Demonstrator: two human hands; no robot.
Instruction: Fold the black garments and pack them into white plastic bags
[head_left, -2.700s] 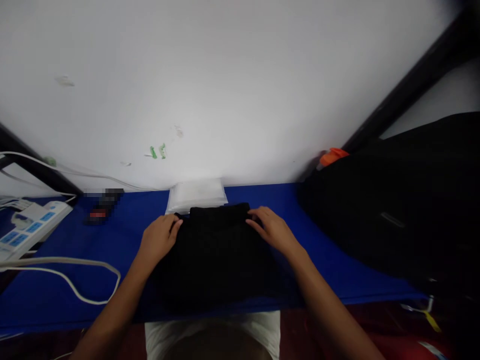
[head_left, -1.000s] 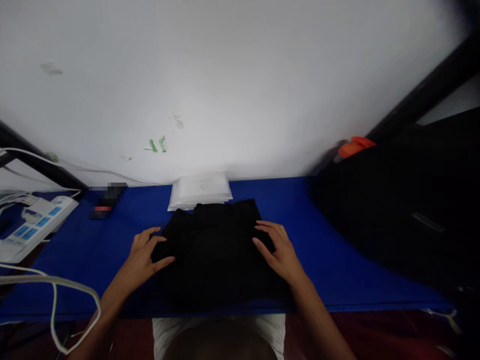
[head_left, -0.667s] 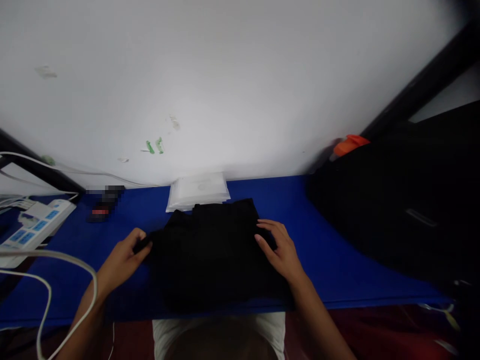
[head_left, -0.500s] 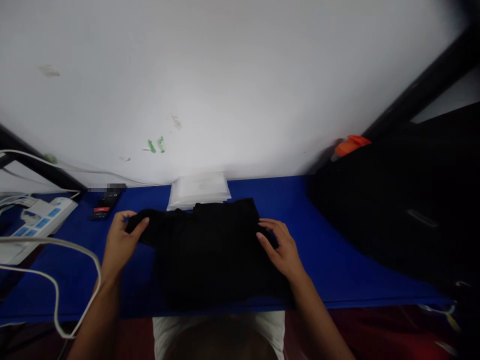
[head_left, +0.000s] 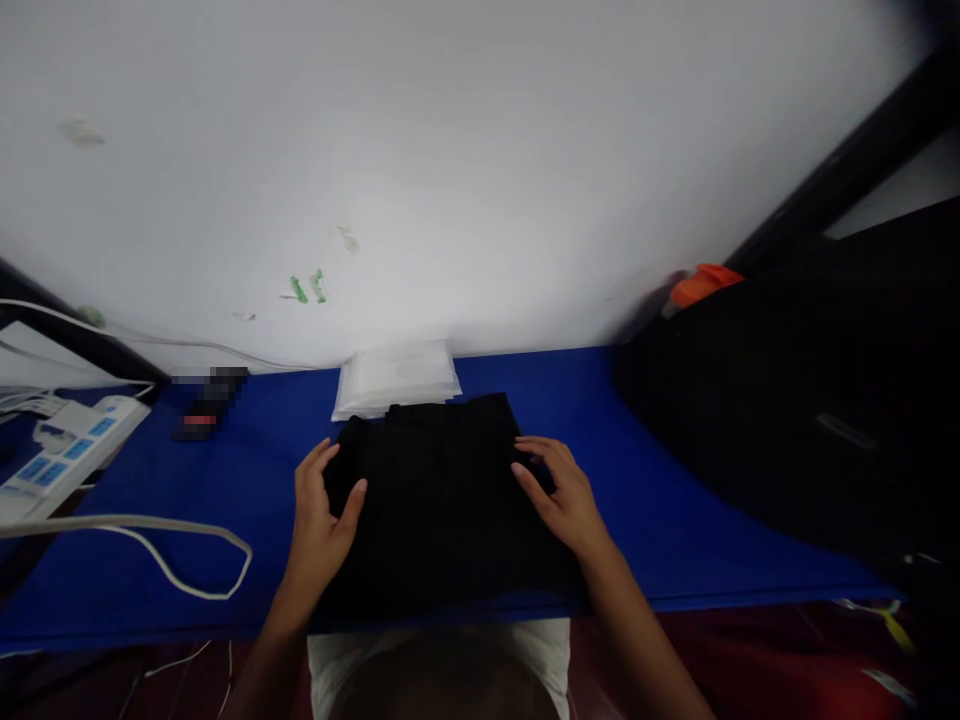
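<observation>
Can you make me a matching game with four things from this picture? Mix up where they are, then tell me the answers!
Things:
1. black cloth
2. white packets
3. power strip
4. small orange thing

Places:
A. on the right, beside the big dark bundle
B. just beyond the black cloth, towards the wall
C. between the left hand and the right hand
D. over at the far left

Right pairs:
1-C
2-B
3-D
4-A

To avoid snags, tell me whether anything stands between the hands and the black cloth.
Nothing visible does: the left hand and right hand are at opposite sides of the black cloth; the white cable loops farther left.
</observation>
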